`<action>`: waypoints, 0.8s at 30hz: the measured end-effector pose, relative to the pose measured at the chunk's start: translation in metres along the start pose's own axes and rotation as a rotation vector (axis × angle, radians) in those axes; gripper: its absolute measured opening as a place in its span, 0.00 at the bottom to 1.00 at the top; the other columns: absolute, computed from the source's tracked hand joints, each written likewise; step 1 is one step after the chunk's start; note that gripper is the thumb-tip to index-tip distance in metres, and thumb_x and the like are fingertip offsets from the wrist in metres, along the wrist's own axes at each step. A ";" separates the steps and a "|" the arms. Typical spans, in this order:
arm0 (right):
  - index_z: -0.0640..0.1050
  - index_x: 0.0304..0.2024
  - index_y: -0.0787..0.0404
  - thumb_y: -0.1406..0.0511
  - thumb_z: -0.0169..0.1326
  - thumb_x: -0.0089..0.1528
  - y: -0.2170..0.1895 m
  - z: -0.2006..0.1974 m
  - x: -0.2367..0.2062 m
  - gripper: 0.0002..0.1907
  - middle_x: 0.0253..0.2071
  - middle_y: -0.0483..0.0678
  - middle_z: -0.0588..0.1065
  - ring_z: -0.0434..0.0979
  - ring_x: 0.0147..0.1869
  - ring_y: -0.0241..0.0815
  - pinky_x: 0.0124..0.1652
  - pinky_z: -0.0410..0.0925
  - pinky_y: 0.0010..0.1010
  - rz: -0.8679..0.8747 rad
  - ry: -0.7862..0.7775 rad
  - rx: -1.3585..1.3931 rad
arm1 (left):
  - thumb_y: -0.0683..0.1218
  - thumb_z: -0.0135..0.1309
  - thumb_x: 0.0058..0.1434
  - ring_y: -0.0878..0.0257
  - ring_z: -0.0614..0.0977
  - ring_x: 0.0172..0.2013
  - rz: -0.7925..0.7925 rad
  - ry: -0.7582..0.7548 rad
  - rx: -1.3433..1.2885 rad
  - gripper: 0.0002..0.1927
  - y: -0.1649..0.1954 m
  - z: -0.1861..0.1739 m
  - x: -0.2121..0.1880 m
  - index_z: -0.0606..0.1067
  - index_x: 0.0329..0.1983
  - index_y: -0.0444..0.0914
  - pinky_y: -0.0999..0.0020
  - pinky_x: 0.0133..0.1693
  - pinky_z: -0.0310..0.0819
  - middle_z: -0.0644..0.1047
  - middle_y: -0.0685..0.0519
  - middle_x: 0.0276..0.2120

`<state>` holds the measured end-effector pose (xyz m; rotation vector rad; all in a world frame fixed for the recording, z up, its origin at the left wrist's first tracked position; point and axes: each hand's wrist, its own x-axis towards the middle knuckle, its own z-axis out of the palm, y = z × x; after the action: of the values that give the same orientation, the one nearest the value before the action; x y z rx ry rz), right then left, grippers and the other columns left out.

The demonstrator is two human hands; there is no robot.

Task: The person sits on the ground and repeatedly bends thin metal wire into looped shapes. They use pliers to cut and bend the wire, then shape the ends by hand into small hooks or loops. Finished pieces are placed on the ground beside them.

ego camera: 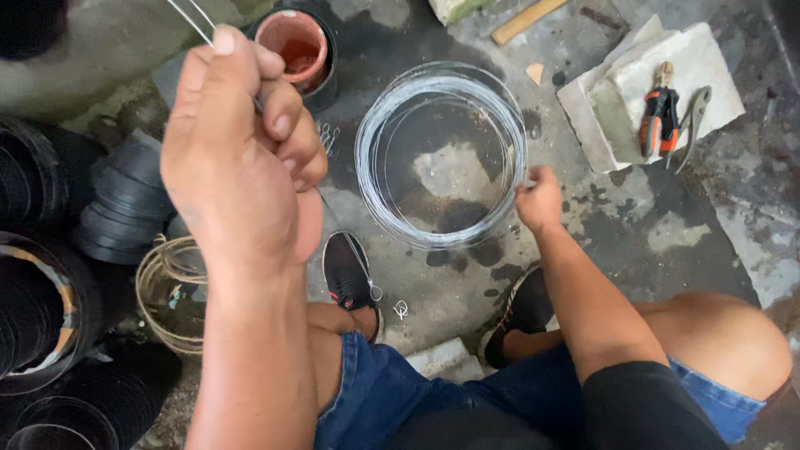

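Left hand (237, 158) is up high and close to the camera, fist clenched around a thin wire (190, 18) that runs out past the thumb toward the top edge. Right hand (537, 198) is down low at the floor, fingers pinched on the right rim of the coil (442, 154), a big round hoop of silvery wire lying flat on the stained concrete. Both hands are grasping, then: one on the loose strand, one on the hoop itself.

Just above and left of the coil stands a cup (293, 46), reddish inside, half hidden behind the raised fist. A few tiny bent wire bits (327, 137) lie between cup and coil. Off to the right, well apart, pliers (660, 112) with orange and black grips rest on a pale stone slab (708, 62), with a second metal tool just beside them.

Far left, black pots (125, 204) are stacked and nested, and a tan coil (171, 292) of older wire sits near the left shoe (346, 275). Person is squatting, blue shorts, knees wide, right shoe (521, 312) tucked under the forearm
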<state>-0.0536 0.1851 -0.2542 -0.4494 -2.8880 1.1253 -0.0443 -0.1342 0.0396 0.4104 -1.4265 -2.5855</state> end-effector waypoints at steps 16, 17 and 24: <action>0.81 0.45 0.53 0.53 0.57 0.62 -0.059 0.100 -0.045 0.15 0.43 0.50 0.81 0.81 0.47 0.55 0.48 0.72 0.43 -0.180 -0.501 -0.207 | 0.50 0.44 0.79 0.69 0.60 0.21 -0.015 0.013 0.043 0.13 -0.007 0.010 0.001 0.70 0.42 0.36 0.71 0.25 0.50 0.64 0.54 0.23; 0.81 0.46 0.52 0.52 0.57 0.62 -0.068 0.106 -0.043 0.16 0.42 0.49 0.82 0.81 0.48 0.53 0.47 0.71 0.43 -0.119 -0.541 -0.204 | 0.50 0.44 0.78 0.69 0.60 0.22 -0.030 0.027 0.032 0.13 -0.007 0.011 0.003 0.70 0.41 0.37 0.71 0.25 0.50 0.64 0.55 0.24; 0.82 0.49 0.48 0.53 0.58 0.60 -0.105 0.123 -0.037 0.17 0.43 0.43 0.83 0.81 0.51 0.46 0.54 0.60 0.48 0.078 -0.690 -0.248 | 0.49 0.45 0.77 0.70 0.60 0.23 -0.073 -0.003 -0.050 0.11 -0.008 0.012 0.019 0.70 0.41 0.37 0.72 0.25 0.50 0.64 0.56 0.26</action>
<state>-0.0590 0.0198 -0.2723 -0.1966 -3.6618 1.1067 -0.0661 -0.1257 0.0362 0.4600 -1.3691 -2.6736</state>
